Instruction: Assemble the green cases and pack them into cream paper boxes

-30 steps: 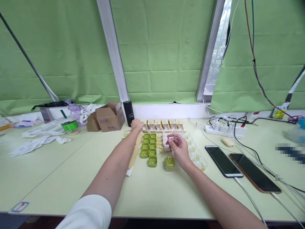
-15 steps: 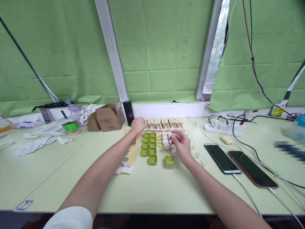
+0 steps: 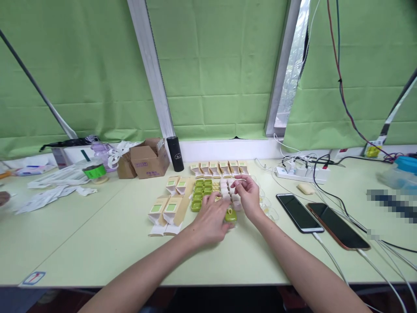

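Note:
My left hand [image 3: 211, 221] is low over the table, palm down with its fingers spread, right beside a small square container with a green lid and a ring on top [image 3: 231, 214]. It covers part of two columns of green square cups [image 3: 197, 205]. My right hand [image 3: 250, 198] hovers above the pinkish-white blocks [image 3: 224, 184], fingers loosely curled and thumb apart, with nothing visible in it. Small yellow pieces [image 3: 215, 185] lie between cups and blocks. Clear plastic cups [image 3: 271, 213] stand partly hidden behind my right hand.
Cream paper boxes with green labels stand at left [image 3: 172, 208] and in a back row [image 3: 219, 168]. Behind are a black bottle [image 3: 175, 154] and a cardboard box [image 3: 148, 161]. Two phones [image 3: 299, 213] with cables and a power strip [image 3: 302, 174] lie right. Someone's hand [image 3: 4, 198] shows at the left edge.
My left hand has come back from the back row of boxes, moving right and nearer to the lidded container. My right hand has barely moved. Another person's hand has appeared at the left edge.

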A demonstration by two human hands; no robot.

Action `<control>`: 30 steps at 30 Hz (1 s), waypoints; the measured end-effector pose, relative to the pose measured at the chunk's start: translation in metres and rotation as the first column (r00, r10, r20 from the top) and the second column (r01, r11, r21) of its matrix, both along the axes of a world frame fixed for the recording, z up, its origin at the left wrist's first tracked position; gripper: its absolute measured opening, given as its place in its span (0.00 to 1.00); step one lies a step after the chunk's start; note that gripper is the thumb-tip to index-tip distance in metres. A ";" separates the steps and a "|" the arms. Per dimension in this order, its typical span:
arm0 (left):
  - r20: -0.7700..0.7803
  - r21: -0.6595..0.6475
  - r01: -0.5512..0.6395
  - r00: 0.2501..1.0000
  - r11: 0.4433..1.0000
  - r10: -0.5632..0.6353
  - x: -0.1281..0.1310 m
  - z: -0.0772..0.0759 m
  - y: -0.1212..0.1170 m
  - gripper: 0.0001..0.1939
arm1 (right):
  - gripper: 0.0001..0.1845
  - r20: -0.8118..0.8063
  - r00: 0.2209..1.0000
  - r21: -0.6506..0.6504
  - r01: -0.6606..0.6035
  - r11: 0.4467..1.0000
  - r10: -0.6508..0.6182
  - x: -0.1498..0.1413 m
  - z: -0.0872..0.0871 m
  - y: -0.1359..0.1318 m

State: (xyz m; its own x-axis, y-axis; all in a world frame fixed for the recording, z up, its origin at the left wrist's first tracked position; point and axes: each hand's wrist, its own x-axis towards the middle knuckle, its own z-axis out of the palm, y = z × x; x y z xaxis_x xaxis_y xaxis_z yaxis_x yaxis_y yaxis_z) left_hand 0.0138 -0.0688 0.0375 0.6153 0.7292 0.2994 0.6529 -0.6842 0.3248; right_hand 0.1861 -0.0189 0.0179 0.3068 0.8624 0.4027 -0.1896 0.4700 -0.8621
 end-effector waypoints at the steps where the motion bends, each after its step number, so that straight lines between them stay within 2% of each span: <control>1: 0.005 -0.005 -0.001 1.000 1.000 0.001 0.002 -0.003 -0.002 0.23 | 0.18 0.002 1.000 0.000 -0.002 1.000 0.002 -0.001 0.000 0.000; 6: 0.050 -0.087 -0.003 0.999 0.996 0.007 0.001 -0.007 -0.001 0.13 | 0.18 0.010 1.000 0.003 -0.015 1.000 0.015 -0.003 -0.002 -0.002; 11: 0.213 -0.108 -0.092 0.970 0.990 0.113 -0.013 -0.001 0.020 0.17 | 0.19 0.021 1.000 0.030 -0.015 0.999 0.014 -0.004 -0.003 -0.002; 15: 0.392 -0.145 -0.161 0.897 0.976 0.206 -0.019 0.009 0.048 0.20 | 0.21 0.012 0.999 0.051 -0.033 0.998 0.032 -0.007 -0.006 -0.003; 19: 0.502 -0.175 -0.199 0.825 0.964 0.261 -0.014 0.011 0.066 0.22 | 0.25 -0.092 0.974 -0.020 -0.210 0.978 0.207 -0.015 -0.012 -0.004; 22: 0.562 -0.172 -0.236 0.774 0.956 0.292 -0.011 0.002 0.069 0.23 | 0.26 -0.190 0.909 -0.073 -0.389 0.918 0.370 -0.021 -0.017 -0.004; 24: 0.598 -0.165 -0.251 0.744 0.954 0.299 -0.011 -0.006 0.069 0.24 | 0.25 -0.254 0.866 -0.084 -0.463 0.882 0.430 -0.023 -0.020 -0.003; 30: 0.690 -0.172 -0.136 0.691 0.976 0.218 -0.019 -0.026 0.071 0.24 | 0.21 -0.385 0.759 -0.100 -0.601 0.793 0.526 -0.021 -0.025 -0.002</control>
